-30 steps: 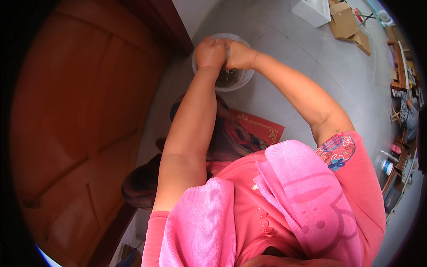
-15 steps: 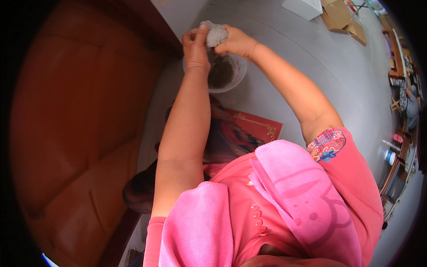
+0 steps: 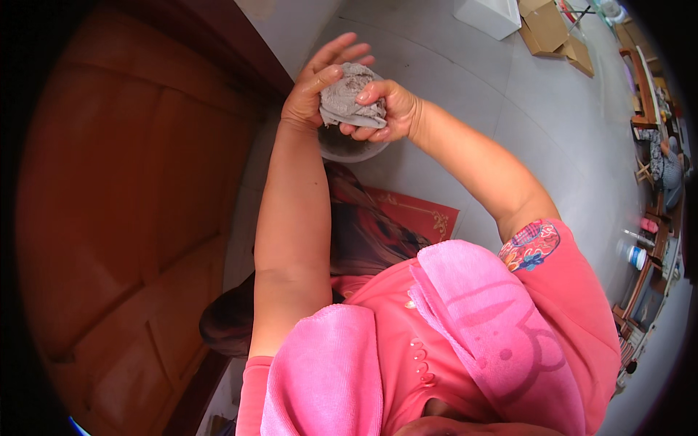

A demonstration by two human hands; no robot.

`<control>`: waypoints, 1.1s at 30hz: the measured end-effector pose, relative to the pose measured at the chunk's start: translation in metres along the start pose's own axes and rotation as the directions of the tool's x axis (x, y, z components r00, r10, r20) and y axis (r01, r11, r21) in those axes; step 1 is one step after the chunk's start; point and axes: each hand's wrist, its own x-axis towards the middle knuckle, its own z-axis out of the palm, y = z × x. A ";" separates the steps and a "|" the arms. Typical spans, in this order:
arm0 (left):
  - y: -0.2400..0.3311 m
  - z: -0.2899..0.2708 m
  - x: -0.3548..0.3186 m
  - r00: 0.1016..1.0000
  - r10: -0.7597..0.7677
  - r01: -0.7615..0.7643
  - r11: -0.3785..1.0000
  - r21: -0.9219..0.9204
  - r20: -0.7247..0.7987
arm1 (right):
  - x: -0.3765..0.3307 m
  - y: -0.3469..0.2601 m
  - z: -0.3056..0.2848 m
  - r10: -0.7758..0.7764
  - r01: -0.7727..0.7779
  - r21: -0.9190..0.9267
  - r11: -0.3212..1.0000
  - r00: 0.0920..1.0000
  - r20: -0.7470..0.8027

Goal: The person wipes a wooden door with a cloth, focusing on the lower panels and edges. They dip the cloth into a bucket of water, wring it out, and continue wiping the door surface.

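Grey cloth (image 3: pixel 347 97), one, wet-looking, bunched into a wad; held up between both hands, overlapping the far part of the tub from above. Right grip (image 3: pixel 389 109): clasped around the wad's right side, thumb on top, fingers curled beneath. Left grip (image 3: pixel 309 89): loosened, thumb against the wad, fingers spread past its far edge. Round translucent tub (image 3: pixel 367 155), dark inside, mostly hidden; set on grey floor (image 3: pixel 465 94). Nearer: red mat (image 3: pixel 429 216), gold-patterned. To the left: brown panelled door (image 3: pixel 109 196). Far right: white box (image 3: pixel 488 14) beside opened cardboard box (image 3: pixel 544 27).
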 end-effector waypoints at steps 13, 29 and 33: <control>-0.019 -0.016 -0.002 0.836 0.032 0.127 0.960 0.251 -0.547 | 0.023 0.027 0.007 -0.229 0.039 -0.509 0.860 0.920 -0.316; -0.077 -0.075 0.014 0.310 0.356 0.241 0.867 0.435 -0.882 | 0.058 0.049 0.000 -0.805 -0.369 -0.927 0.066 0.530 -0.268; -0.084 -0.077 0.014 0.331 0.181 0.138 0.962 0.237 -0.926 | 0.056 0.053 -0.016 -0.840 -0.367 -0.930 -0.026 0.512 -0.179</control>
